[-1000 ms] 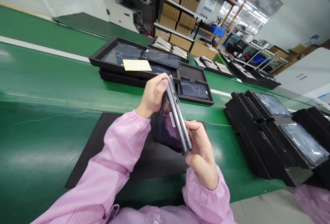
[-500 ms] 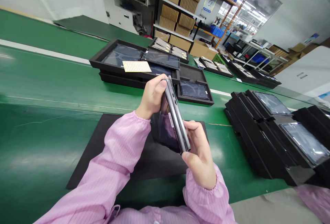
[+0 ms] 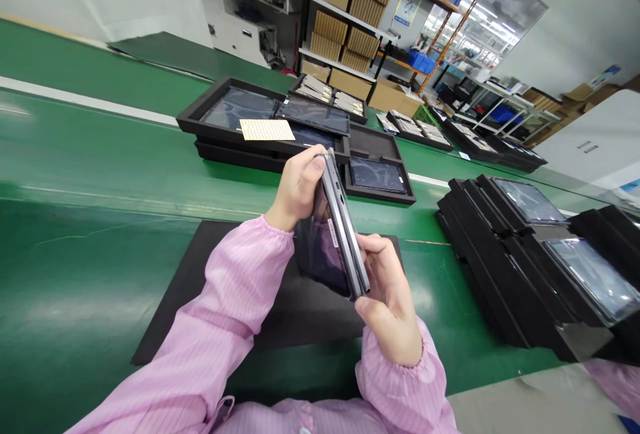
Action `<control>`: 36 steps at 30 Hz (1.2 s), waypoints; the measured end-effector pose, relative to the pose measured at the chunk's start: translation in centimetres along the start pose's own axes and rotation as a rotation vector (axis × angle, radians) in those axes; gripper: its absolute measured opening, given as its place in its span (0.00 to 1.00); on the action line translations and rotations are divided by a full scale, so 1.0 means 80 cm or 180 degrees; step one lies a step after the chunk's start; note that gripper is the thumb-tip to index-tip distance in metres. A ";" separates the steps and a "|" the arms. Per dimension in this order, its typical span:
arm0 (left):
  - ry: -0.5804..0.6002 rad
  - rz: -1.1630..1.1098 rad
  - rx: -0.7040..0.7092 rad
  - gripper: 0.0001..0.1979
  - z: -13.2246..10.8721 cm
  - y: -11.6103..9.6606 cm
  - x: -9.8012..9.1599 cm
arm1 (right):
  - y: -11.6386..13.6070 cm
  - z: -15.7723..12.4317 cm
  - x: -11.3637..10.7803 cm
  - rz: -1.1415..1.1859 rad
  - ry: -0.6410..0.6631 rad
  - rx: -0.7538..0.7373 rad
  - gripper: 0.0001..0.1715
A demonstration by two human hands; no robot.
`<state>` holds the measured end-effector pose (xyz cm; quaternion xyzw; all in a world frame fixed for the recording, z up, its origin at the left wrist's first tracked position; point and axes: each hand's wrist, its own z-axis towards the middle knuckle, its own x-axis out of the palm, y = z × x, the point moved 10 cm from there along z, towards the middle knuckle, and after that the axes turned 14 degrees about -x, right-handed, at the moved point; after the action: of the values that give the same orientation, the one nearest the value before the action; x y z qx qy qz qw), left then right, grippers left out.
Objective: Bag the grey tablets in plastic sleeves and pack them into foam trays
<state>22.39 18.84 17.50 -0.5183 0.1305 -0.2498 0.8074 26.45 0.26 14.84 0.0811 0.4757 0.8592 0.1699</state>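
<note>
Two slim tablets [image 3: 324, 254] are held together on edge, tilted, their grey side edges turned up toward me. One glossy dark screen faces left and carries a small white label. My left hand [image 3: 299, 189] is closed around the far upper end, thumb on top. At the near lower end my right hand [image 3: 393, 304] grips them between thumb and fingers; some of its fingers are hidden behind the tablets. Beneath both hands a black mat [image 3: 300, 317] lies on the green worktop [image 3: 90, 287].
Stacked black trays [image 3: 240, 154] with tablets and a yellow sticker sheet [image 3: 267, 130] stand ahead. Beside them a lower tray [image 3: 410, 195] holds a tablet [image 3: 377, 175]. Tall tray stacks [image 3: 480, 267] rise at right. Farther back are trays of light flat parts [image 3: 316, 87].
The whole view has shifted very slightly. Both hands keep the same hold on the tablets, and nothing else visibly differs.
</note>
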 end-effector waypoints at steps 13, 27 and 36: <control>0.0025 -0.0200 -0.0165 0.31 0.003 0.009 -0.001 | 0.004 0.001 -0.001 -0.0396 0.0071 -0.0396 0.16; -0.0047 -0.0020 -0.0152 0.30 0.005 0.012 -0.005 | 0.022 0.009 0.014 -0.1141 0.0569 -0.0698 0.22; -0.0172 0.0147 -0.0091 0.28 0.003 0.006 -0.007 | 0.021 0.007 0.003 -0.1411 -0.0195 -0.0971 0.15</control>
<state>22.19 19.46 17.12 -0.5331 0.1241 -0.2152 0.8087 26.03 -0.06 16.52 -0.0257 0.3415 0.8599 0.3784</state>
